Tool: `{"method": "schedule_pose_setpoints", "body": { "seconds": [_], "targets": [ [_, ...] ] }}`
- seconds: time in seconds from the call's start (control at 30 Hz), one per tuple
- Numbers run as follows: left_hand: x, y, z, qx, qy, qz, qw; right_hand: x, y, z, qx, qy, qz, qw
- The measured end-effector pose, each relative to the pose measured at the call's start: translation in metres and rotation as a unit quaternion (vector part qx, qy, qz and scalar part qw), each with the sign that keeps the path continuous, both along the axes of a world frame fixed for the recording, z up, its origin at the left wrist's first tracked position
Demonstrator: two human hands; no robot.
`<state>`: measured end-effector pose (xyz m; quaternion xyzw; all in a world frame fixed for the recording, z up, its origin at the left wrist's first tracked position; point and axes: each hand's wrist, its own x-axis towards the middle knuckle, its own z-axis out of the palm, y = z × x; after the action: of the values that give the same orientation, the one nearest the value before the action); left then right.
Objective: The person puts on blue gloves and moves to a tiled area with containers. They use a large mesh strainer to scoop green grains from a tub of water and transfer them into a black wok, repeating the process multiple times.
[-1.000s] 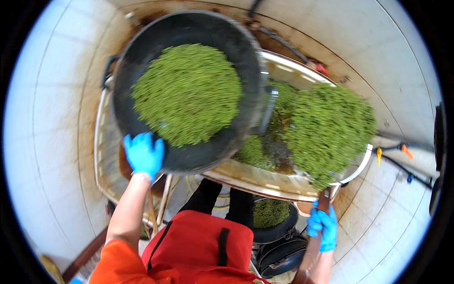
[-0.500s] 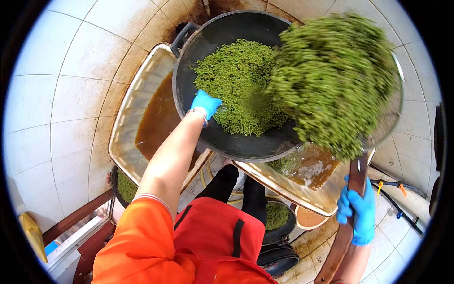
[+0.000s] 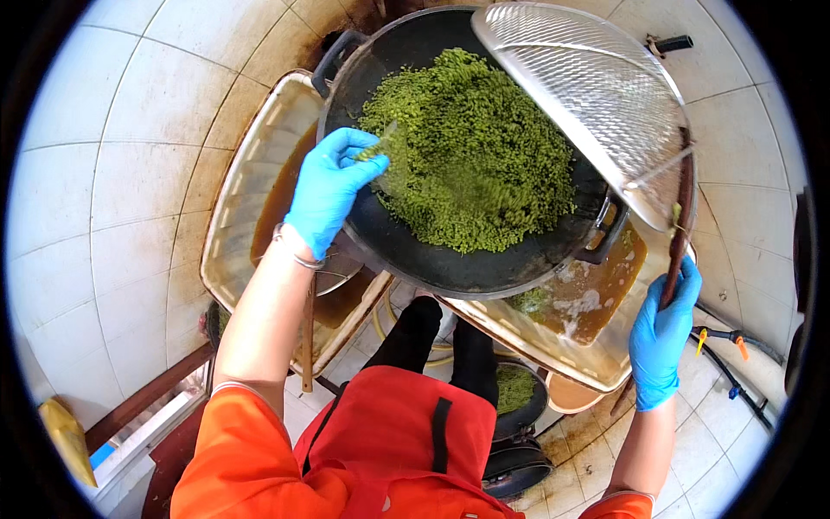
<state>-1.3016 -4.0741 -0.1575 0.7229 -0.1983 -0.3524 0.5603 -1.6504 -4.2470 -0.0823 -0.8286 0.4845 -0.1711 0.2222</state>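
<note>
Our right hand [image 3: 664, 342] grips the bare strainer [image 3: 588, 86], our left hand [image 3: 333, 186] pinches a blurry thing [image 3: 393, 156], and our green heap [image 3: 467, 164] is in the pan [image 3: 484, 270], with green bits [image 3: 529, 301] left in the tub [image 3: 605, 350].

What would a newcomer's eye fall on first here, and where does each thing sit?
Likely first, the heap of small green grains in the wide black pan, upper middle. Then the shiny mesh strainer, tilted over the pan's right side, its brown handle in the blue-gloved right hand. Bright red cloth stands out at lower middle.
</note>
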Motion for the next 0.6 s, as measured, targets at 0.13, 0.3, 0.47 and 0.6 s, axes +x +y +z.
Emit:
{"method": "schedule_pose_setpoints", "body": {
  "seconds": [0.13,0.3,0.47,0.6],
  "targets": [
    [0.003,-0.007,-0.007,0.010,-0.053,0.009,0.999,-0.046,-0.005,-0.015,0.068,-0.088,-0.079,0.991],
    [-0.015,-0.034,-0.011,0.037,-0.188,0.012,0.981,-0.083,0.001,-0.033,0.198,-0.202,-0.137,0.949],
    [-0.037,-0.057,0.010,-0.046,-0.253,0.041,0.966,-0.098,0.010,-0.035,0.309,-0.257,-0.171,0.899],
    [-0.027,-0.057,-0.010,0.000,-0.314,-0.032,0.949,-0.095,0.014,-0.033,0.333,-0.283,-0.179,0.881]
  ]
}}
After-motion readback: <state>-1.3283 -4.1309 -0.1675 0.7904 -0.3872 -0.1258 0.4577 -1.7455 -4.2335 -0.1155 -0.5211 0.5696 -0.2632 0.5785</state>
